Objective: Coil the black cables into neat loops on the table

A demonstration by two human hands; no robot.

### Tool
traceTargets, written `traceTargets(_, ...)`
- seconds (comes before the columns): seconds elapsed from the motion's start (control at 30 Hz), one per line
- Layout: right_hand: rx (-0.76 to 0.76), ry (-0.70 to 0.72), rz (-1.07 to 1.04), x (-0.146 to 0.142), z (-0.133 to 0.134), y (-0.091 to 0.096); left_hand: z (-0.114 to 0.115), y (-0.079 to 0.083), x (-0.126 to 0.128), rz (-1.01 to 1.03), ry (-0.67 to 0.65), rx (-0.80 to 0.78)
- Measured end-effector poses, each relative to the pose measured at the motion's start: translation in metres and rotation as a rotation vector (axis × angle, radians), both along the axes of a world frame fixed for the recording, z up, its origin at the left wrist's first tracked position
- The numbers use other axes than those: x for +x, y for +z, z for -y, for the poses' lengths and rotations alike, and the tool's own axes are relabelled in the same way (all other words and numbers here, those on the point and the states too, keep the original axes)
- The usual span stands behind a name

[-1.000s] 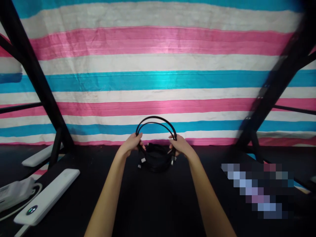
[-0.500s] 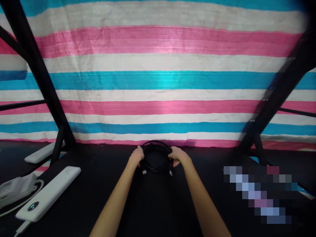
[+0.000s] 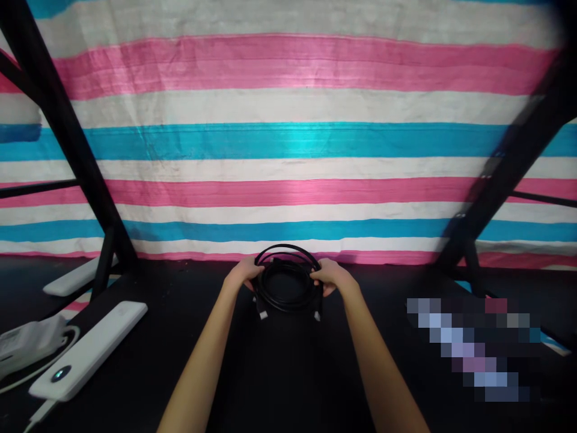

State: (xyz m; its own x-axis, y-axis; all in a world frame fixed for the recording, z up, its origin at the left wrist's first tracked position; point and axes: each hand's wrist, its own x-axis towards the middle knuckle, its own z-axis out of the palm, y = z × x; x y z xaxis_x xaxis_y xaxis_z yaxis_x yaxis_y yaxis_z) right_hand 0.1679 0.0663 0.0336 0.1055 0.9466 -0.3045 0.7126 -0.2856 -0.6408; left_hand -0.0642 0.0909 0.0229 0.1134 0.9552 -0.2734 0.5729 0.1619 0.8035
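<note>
A coil of black cable (image 3: 286, 282) with silver plug ends is held over the dark table (image 3: 279, 373) near its far edge. My left hand (image 3: 244, 273) grips the coil's left side with closed fingers. My right hand (image 3: 330, 276) grips the right side the same way. Two silver plugs hang down from the coil, one by each hand. The top loops of the coil stand up against the striped cloth.
A white power bank (image 3: 88, 352) with a lit indicator lies at the left, a second white slab (image 3: 74, 276) behind it, and a white charger with cord (image 3: 29, 340) at the far left. Black frame legs (image 3: 67, 138) rise left and right. A pink, blue and white striped cloth (image 3: 288, 138) hangs behind.
The tall loops of the cable were pressed down into a tighter coil half a second ago. Now both hands have lifted the coil slightly, still gripping its two sides.
</note>
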Motion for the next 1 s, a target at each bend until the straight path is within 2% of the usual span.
traceTargets(0.33, 0.075, -0.04, -0.073, 0.002, 0.0, -0.003, 0.002, -0.004, 0.003, 0.12, 0.057, 0.039)
traceTargets(0.43, 0.136, -0.039, -0.146, 0.004, 0.003, 0.003, 0.004, 0.003, -0.001, 0.228, 0.039, 0.045)
traceTargets(0.6, 0.373, -0.031, -0.323, 0.002, 0.011, 0.023, 0.006, 0.021, -0.015, 0.489, 0.013, 0.144)
traceTargets(0.73, 0.504, -0.052, -0.421, 0.0, 0.016, 0.033, 0.009, 0.03, -0.02, 0.626, 0.02, 0.182)
traceTargets(0.87, 0.564, -0.087, -0.504, 0.0, 0.017, 0.033, 0.012, 0.032, -0.018, 0.707, 0.031, 0.181)
traceTargets(1.0, 0.622, -0.12, -0.651, -0.009, 0.015, 0.034, 0.015, 0.035, -0.003, 0.84, 0.091, 0.234)
